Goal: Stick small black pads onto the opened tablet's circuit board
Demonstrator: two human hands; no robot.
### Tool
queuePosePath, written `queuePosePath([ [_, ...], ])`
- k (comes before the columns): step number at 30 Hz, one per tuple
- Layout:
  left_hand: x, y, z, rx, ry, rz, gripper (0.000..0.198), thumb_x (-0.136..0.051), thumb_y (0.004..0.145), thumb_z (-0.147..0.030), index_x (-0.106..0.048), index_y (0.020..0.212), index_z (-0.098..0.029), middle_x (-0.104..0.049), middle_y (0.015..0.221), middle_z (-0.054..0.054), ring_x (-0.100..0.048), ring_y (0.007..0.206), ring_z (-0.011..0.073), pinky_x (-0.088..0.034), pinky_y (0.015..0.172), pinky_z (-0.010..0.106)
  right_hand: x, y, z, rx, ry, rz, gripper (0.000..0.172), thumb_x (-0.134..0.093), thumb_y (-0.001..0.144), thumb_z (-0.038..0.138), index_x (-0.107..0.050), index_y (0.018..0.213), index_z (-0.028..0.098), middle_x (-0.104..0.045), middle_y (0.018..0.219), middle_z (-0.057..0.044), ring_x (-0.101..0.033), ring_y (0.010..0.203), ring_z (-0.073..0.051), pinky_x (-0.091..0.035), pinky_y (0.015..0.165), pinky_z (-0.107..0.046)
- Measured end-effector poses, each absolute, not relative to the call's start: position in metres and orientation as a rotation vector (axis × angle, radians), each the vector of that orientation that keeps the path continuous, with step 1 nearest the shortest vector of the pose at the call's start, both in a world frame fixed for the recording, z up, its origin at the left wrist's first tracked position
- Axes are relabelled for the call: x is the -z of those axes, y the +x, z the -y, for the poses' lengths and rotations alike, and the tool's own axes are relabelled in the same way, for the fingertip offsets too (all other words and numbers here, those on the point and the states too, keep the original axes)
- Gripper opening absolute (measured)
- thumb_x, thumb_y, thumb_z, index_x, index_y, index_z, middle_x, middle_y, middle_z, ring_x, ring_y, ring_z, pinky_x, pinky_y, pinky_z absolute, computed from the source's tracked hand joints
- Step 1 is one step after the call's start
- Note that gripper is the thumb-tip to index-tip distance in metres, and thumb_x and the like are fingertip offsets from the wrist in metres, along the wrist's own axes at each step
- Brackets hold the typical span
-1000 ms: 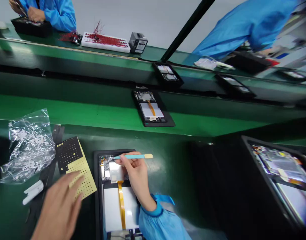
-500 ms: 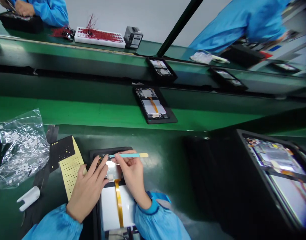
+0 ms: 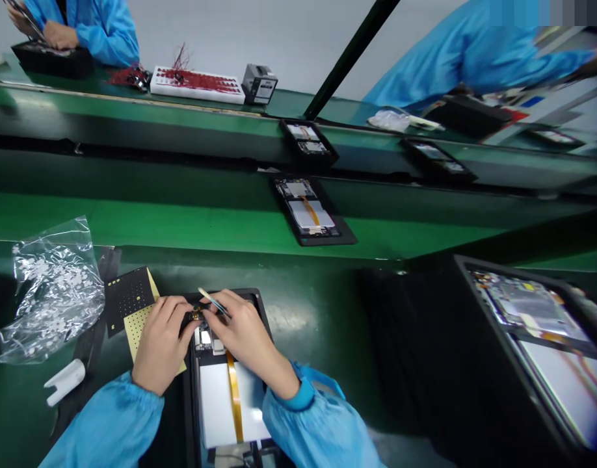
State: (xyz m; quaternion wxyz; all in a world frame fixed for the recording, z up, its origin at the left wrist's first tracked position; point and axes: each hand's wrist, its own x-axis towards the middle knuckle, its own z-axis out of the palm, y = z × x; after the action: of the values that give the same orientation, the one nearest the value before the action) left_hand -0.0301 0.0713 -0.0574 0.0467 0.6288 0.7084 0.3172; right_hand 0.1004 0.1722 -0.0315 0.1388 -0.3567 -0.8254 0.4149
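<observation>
At the bottom centre of the frame an opened device (image 3: 215, 409) lies in a black tray (image 3: 187, 416), a white panel and an orange ribbon (image 3: 234, 396) showing along its middle. Both hands meet over its upper end. The right hand (image 3: 244, 335) is closed on a thin stick (image 3: 208, 298) — blue with a cream tip — whose pale end points up and left, while its thumb and forefinger reach down to the device. The left hand (image 3: 164, 341) has its fingers bent at the upper left corner, around something small; whether they grip it, I cannot tell. Just beside and partly behind that hand lies a perforated yellow and black sheet (image 3: 127, 302). Further left are a clear bag (image 3: 57, 292) of white bits and a white curved piece (image 3: 67, 382). Another opened device (image 3: 311, 211) sits on the bright green strip, above centre.
</observation>
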Motion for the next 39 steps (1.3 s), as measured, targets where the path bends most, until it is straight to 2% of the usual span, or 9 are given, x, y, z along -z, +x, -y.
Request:
queuePosePath([
  [5,0.053,-0.033,-0.080,-0.961,1.793,-2.108,0.004,-0.055,0.085,-0.017,-0.055,0.084,-0.021,-0.058,0.089,0.003,-0.054,0.087,0.0210,-0.049,0.077,0.039,0.039,0.092,-0.179,-1.227,-1.108,2.518,0.016,-0.061,0.076,0.007,-0.068,0.084,0.019,-0.065,0.075,-0.001,-0.063,0.073,-0.017,-0.043,0.065,-0.025],
  [12,0.050,-0.042,-0.074,-0.955,1.683,-1.999,0.013,-0.061,0.078,-0.012,-0.056,0.086,-0.022,-0.060,0.094,0.002,-0.057,0.091,0.0190,-0.050,0.082,0.036,0.040,0.091,-0.183,-1.238,-1.099,2.534,0.014,-0.073,0.071,0.014,-0.069,0.083,0.019,-0.067,0.073,0.000,-0.064,0.072,-0.018,-0.042,0.066,-0.025],
  [16,0.050,-0.046,-0.074,-0.964,1.664,-1.965,0.007,-0.059,0.081,-0.015,-0.059,0.085,-0.022,-0.061,0.095,0.002,-0.058,0.092,0.0187,-0.049,0.083,0.035,0.040,0.090,-0.184,-1.257,-1.118,2.515,0.007,-0.071,0.075,0.019,-0.070,0.082,0.020,-0.069,0.073,0.000,-0.063,0.070,-0.017,-0.041,0.063,-0.024],
  [20,0.052,-0.049,-0.080,-0.964,1.656,-1.948,0.003,-0.060,0.082,-0.020,-0.060,0.081,-0.022,-0.061,0.088,0.001,-0.058,0.088,0.0178,-0.049,0.077,0.032,0.042,0.089,-0.187,-1.302,-1.182,2.475,0.005,-0.070,0.075,0.021,-0.072,0.080,0.020,-0.070,0.068,0.001,-0.063,0.064,-0.015,-0.039,0.057,-0.023],
  [24,0.056,-0.050,-0.084,-0.964,1.657,-1.968,0.008,-0.058,0.084,-0.021,-0.058,0.076,-0.021,-0.059,0.083,0.000,-0.057,0.084,0.0172,-0.048,0.074,0.031,0.041,0.087,-0.187,-1.333,-1.225,2.442,0.007,-0.068,0.074,0.021,-0.073,0.079,0.020,-0.071,0.068,0.001,-0.062,0.062,-0.015,-0.040,0.057,-0.023],
  [33,0.056,-0.043,-0.085,-0.925,1.770,-2.029,0.013,-0.048,0.090,-0.017,-0.053,0.079,-0.020,-0.054,0.089,0.001,-0.052,0.086,0.0160,-0.046,0.078,0.029,0.040,0.087,-0.187,-1.345,-1.250,2.430,0.011,-0.065,0.074,0.018,-0.073,0.081,0.020,-0.071,0.069,0.001,-0.062,0.062,-0.015,-0.041,0.060,-0.024],
  [39,0.056,-0.039,-0.088,-0.801,1.911,-2.126,0.015,-0.043,0.090,-0.012,-0.053,0.080,-0.018,-0.055,0.091,0.005,-0.051,0.084,0.0195,-0.044,0.073,0.032,0.038,0.086,-0.187,-1.345,-1.269,2.440,0.013,-0.063,0.074,0.018,-0.074,0.081,0.020,-0.070,0.068,0.001,-0.062,0.062,-0.016,-0.041,0.060,-0.024],
])
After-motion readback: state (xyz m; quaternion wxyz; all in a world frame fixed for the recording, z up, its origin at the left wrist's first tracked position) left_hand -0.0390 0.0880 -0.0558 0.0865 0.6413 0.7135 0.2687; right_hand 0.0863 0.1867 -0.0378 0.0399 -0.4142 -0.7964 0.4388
